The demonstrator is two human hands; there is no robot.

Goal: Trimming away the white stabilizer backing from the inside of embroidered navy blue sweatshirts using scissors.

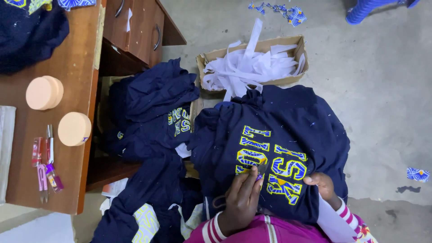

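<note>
Head view, looking down. Dark blue sweater [288, 135] spread over the lap, near the middle, with big yellow and blue patterned letters [270, 164] sewn on the front. Left hand [240, 198] curled tight around a small cutting tool [261, 168], tip touching the letters near their middle. Right hand [321, 184] partly open, fingers pressing flat on the cloth just right of the letters, holding nothing.

How far along: looks like somewhere in the middle. Heap of more blue sweaters [153, 135] on the floor to the left, some showing the same letters, hard to tell which ones are finished. Cardboard box [252, 63] on the far side, full of white paper strips [245, 67]. Bits of patterned cloth [418, 174] scattered on the grey floor.

Far left: brown desk [67, 67] with two round peach tubs [58, 110] and a few small red and pink snips [45, 166].
</note>
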